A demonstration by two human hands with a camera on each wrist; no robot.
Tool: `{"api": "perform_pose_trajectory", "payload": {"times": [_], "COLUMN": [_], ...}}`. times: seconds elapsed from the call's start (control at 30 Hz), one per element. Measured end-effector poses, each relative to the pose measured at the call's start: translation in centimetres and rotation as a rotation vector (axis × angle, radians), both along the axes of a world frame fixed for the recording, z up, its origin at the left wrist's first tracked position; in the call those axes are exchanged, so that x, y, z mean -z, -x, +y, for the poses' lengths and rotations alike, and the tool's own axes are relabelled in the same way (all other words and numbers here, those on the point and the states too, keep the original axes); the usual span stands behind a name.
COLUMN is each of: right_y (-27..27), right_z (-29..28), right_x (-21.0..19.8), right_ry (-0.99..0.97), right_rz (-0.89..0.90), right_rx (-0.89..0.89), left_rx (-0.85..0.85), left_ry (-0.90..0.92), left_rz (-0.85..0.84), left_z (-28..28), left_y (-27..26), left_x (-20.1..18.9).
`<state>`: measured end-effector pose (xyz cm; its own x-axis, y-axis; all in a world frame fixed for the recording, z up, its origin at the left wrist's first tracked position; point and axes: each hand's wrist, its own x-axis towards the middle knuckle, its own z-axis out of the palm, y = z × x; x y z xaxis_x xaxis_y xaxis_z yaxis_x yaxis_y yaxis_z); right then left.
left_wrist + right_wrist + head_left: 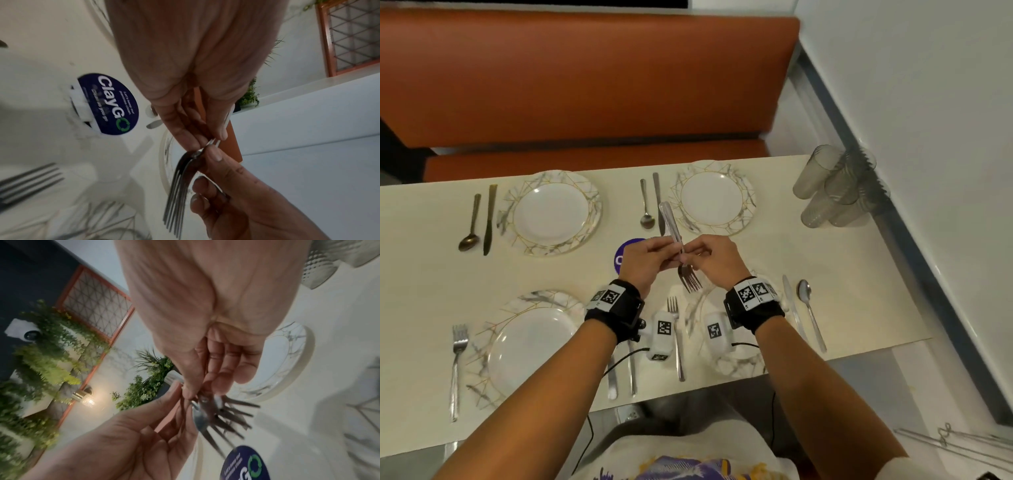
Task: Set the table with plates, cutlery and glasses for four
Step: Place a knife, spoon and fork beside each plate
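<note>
Two stacked metal forks (681,255) hang above the middle of the cream table (859,274), tines toward me. My left hand (654,257) and right hand (702,255) both pinch them at the necks. In the left wrist view the left hand (209,138) pinches the two necks of the forks (176,194). In the right wrist view the right hand (195,391) pinches the forks (222,412), whose tines are splayed apart. Marbled plates lie far left (553,212), far right (714,197), near left (527,339) and near right (736,363), the last partly hidden by my wrists.
Spoons and knives lie beside each far plate (469,226) (645,205). Forks lie left of both near plates (458,359) (674,329). A knife and a spoon (810,308) lie right of the near right plate. Several clear glasses (835,185) cluster by the right wall. An orange bench (585,85) stands behind.
</note>
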<state>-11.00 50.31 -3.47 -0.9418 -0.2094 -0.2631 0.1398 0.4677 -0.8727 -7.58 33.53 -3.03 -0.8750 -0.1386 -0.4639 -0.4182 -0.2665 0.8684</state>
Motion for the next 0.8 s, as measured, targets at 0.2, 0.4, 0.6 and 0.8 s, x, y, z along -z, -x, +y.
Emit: {"api": "perform_pose_trajectory", "payload": {"times": [0.2,0.4,0.6,0.8], "right_y": [6.9,14.7,20.0,22.1], "right_z": [6.5,13.5,16.4,16.8], "right_x": [1.5,5.1,9.2,10.9], "right_ry": [0.052,-0.037,-0.247,-0.334], "right_rz": [-0.028,-0.095,-0.166,-0.120], "right_rx": [0.125,0.299,0.335,0.318], "left_rx": [-0.021,-0.020,-0.046,-0.064], "left_ry": [0.050,0.099,0.144,0.156], "left_rz": [-0.041,-0.122,-0.177,-0.196], "left_z": [3.7,5.7,5.8,5.3], "left_y": [4.5,6.4,7.1,7.5], "left_x": [0.8,2.8,3.9,4.1]}}
